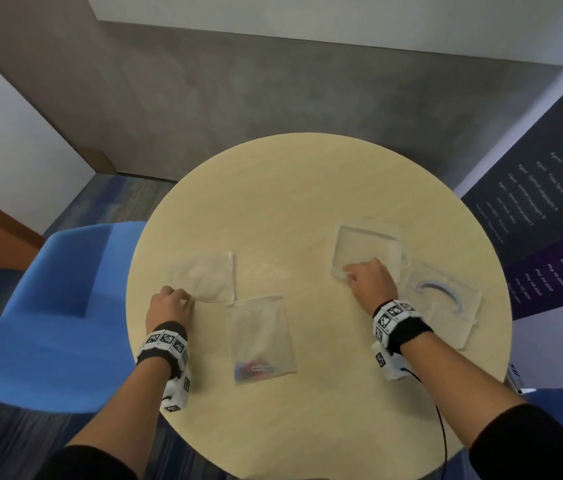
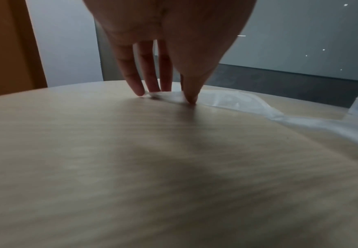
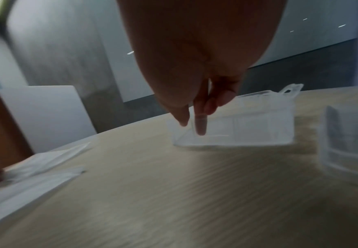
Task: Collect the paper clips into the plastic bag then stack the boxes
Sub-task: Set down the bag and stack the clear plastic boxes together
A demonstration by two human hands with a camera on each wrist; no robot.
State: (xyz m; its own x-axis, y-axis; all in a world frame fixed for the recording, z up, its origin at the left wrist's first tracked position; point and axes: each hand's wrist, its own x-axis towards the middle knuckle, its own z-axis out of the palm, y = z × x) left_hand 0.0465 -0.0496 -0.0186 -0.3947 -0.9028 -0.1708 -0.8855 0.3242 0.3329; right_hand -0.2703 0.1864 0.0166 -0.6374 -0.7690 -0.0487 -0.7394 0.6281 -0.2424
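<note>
Two clear plastic bags lie on the round table (image 1: 307,188). The middle bag (image 1: 261,337) holds several coloured paper clips (image 1: 256,368) at its near end. An empty bag (image 1: 204,277) lies to its left, and my left hand (image 1: 188,299) (image 2: 167,97) pinches its near-left corner between thumb and fingertips. A clear box (image 1: 366,247) (image 3: 258,130) stands at the right. My right hand (image 1: 347,275) (image 3: 192,129) grips its near-left corner, index finger inside the wall and thumb outside. A second clear box (image 1: 446,306) (image 3: 348,147) sits just right of it, with a blue curved piece inside.
A blue chair (image 1: 48,317) stands against the table's left edge. A dark printed banner (image 1: 550,202) stands at the right. The table's far half and near edge are bare wood. A black cable (image 1: 442,438) runs from my right wrist.
</note>
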